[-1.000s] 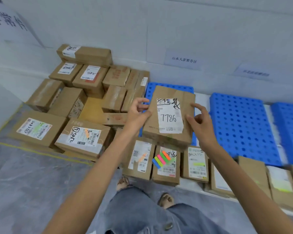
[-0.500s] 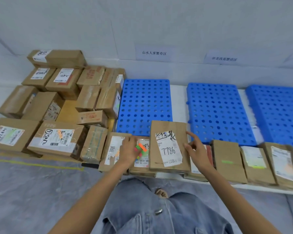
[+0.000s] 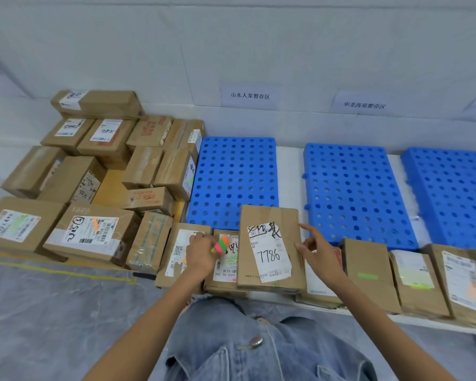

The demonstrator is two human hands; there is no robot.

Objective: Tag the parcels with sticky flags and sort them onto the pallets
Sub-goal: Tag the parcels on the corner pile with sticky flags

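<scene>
Parcel point(image 3: 270, 248), lately held aloft, now lies at 6 o'clock of the leftmost pallet point(image 3: 234, 177). The left hand point(image 3: 201, 253) pinches the flags point(image 3: 221, 243) in its fingers. The right hand point(image 3: 318, 253), fingers spread, touches the parcel's edge. Tagging judged imminent.

The left hand point(image 3: 201, 255) pinches a fan of sticky flags point(image 3: 222, 243). Between the hands lies the parcel marked 7786 point(image 3: 270, 243), whose right edge the right hand point(image 3: 320, 253) seemingly just touches. Beyond both hands lie blue pallets point(image 3: 234, 174).

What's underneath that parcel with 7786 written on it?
The 7786 parcel rests on other parcels: a barcode-labelled parcel shows left, a white-labelled parcel right. Their middles are covered.
</scene>
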